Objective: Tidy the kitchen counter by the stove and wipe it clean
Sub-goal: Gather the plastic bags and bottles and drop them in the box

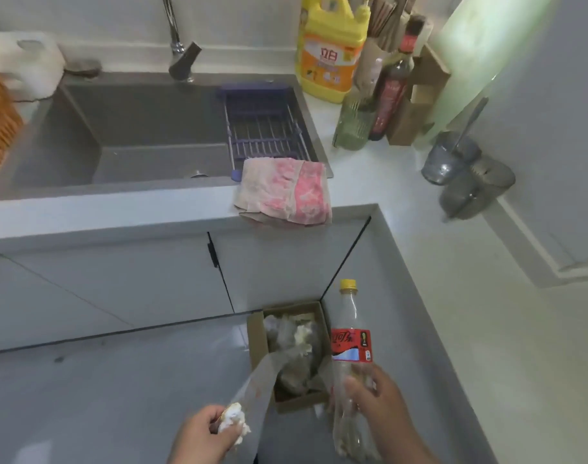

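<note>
Far beyond our hands, the grey sink carries a purple drain rack across its right end. Up from our left hand, a pink and white cloth hangs over the edge of the counter. Just ahead of both hands, on the floor, an open cardboard box holds crumpled clear plastic and white scraps. Our right hand curls round the lower part of a clear bottle, upright, yellow-capped, red-labelled, looking empty. Our left hand clenches a crumpled white wad and clear film.
</note>
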`<action>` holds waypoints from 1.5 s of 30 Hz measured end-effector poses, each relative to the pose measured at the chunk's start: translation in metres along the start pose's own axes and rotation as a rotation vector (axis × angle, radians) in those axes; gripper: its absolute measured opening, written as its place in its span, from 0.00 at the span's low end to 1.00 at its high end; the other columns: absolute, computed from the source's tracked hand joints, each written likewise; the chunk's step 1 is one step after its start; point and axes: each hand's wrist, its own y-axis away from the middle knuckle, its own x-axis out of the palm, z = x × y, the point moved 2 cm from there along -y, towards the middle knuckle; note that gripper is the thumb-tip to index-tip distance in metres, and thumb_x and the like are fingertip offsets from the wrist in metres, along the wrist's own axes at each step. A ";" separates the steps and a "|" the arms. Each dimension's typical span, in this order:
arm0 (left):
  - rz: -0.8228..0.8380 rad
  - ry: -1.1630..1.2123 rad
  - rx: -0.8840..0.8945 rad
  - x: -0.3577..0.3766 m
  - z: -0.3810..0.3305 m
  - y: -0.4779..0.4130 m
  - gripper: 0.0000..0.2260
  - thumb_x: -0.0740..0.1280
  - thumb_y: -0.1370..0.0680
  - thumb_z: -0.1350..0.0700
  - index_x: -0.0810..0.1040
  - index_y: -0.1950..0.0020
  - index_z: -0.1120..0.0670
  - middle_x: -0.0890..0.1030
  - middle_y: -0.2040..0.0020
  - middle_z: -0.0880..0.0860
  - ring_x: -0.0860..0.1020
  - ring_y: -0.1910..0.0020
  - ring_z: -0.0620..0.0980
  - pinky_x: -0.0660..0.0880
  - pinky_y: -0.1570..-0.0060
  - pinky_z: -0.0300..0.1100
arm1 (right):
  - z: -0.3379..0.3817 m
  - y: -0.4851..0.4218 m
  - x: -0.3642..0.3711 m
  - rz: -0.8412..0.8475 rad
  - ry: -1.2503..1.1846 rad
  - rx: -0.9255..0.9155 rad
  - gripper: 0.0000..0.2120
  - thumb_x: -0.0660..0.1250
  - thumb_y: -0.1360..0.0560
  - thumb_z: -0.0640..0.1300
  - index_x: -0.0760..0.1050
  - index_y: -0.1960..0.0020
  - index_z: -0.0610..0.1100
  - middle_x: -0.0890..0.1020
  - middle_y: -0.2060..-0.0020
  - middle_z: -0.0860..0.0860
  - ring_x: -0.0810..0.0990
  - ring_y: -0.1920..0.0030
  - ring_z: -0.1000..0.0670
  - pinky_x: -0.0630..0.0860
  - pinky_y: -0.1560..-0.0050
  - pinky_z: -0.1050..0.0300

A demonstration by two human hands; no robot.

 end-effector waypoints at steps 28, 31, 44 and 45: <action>0.008 -0.520 0.119 0.252 0.156 -0.447 0.13 0.58 0.18 0.52 0.77 0.36 0.49 0.81 0.41 0.51 0.79 0.43 0.51 0.74 0.48 0.40 | -0.294 -0.406 0.144 0.166 0.155 0.134 0.29 0.67 0.38 0.66 0.74 0.40 0.54 0.81 0.46 0.52 0.82 0.46 0.47 0.79 0.43 0.40; -0.032 -0.595 0.133 0.253 0.160 -0.453 0.11 0.58 0.18 0.50 0.78 0.40 0.46 0.80 0.44 0.50 0.79 0.47 0.50 0.76 0.49 0.40 | -0.297 -0.406 0.139 0.143 0.227 0.112 0.31 0.67 0.39 0.68 0.74 0.40 0.54 0.81 0.47 0.52 0.82 0.47 0.48 0.79 0.44 0.42; 0.095 -0.692 0.243 0.245 0.155 -0.441 0.25 0.64 0.20 0.48 0.62 0.25 0.44 0.69 0.29 0.45 0.73 0.35 0.48 0.70 0.36 0.43 | -0.362 -0.368 0.097 -0.098 0.368 0.172 0.22 0.75 0.29 0.47 0.74 0.37 0.51 0.81 0.51 0.55 0.78 0.55 0.57 0.72 0.59 0.65; 0.112 -0.706 0.252 0.246 0.157 -0.441 0.25 0.64 0.21 0.48 0.62 0.25 0.45 0.69 0.29 0.45 0.73 0.35 0.48 0.71 0.36 0.43 | -0.365 -0.370 0.098 -0.093 0.395 0.156 0.23 0.75 0.29 0.47 0.73 0.37 0.51 0.81 0.50 0.56 0.77 0.55 0.58 0.69 0.61 0.68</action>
